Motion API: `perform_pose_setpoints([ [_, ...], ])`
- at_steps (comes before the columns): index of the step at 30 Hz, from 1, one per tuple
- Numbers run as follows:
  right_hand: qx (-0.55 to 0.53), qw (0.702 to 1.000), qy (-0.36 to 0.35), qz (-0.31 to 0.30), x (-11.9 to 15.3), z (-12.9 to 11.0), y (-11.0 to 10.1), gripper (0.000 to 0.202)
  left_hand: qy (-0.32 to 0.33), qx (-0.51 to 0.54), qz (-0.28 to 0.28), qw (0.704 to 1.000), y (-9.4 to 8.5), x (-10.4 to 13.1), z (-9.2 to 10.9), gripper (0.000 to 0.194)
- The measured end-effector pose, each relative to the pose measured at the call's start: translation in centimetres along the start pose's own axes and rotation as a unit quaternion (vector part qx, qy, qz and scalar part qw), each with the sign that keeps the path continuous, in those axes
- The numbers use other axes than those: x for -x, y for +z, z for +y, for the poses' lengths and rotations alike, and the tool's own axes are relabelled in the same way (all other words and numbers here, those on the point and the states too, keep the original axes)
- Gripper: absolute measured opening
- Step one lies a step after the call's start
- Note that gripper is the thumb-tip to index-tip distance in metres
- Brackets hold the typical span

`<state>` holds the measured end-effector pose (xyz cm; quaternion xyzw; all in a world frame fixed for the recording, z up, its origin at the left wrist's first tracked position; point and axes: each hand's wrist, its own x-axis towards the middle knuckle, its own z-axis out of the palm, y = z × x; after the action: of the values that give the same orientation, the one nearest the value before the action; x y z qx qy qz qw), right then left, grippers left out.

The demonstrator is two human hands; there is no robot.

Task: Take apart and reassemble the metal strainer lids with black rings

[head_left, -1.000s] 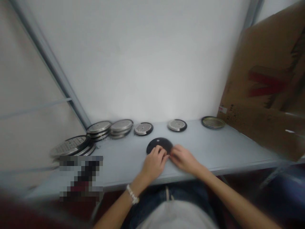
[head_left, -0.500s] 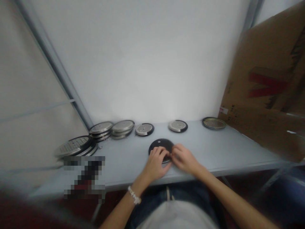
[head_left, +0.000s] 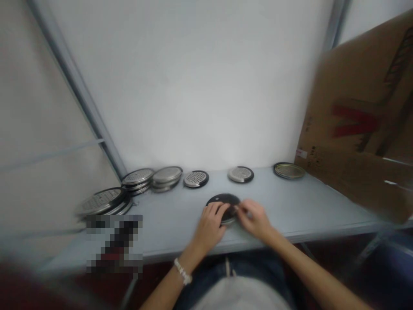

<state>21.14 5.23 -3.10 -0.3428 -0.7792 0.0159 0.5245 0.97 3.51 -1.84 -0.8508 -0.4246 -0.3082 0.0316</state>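
A round black disc (head_left: 226, 199) with a silvery rim lies on the pale table near its front edge, right in front of me. My left hand (head_left: 210, 224) grips the disc's left and front side, its fingers over the top and thumb at the near rim. At the disc's right edge is my right hand (head_left: 254, 217), thumb and index finger pinched together; whatever is between them is too small and blurred to make out. The fingers partly cover the disc's middle.
Stacks of perforated metal discs stand at the left (head_left: 101, 200) and back left (head_left: 138, 175). Single discs lie along the wall (head_left: 196, 178), (head_left: 240, 174), (head_left: 289, 170). A large cardboard box (head_left: 351, 142) leans at the right. A pixelated patch hides something at the left edge.
The black disc and both hands are slightly further right and lower in view. My right hand's pinching fingers have moved a little away from my left fingers. The whole view has shifted slightly.
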Motion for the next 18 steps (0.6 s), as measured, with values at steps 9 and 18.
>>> perform_pose_setpoints([
  [9,-0.170,0.924,0.318,0.125,-1.9,2.1,-1.9,0.020,-0.019,-0.010,0.086,0.996,0.9,-0.2,-0.8,0.058],
  [18,-0.243,0.880,0.379,0.151,-0.1,4.7,-4.4,0.020,-0.036,-0.001,0.102,0.994,1.1,-0.1,-0.8,0.058],
])
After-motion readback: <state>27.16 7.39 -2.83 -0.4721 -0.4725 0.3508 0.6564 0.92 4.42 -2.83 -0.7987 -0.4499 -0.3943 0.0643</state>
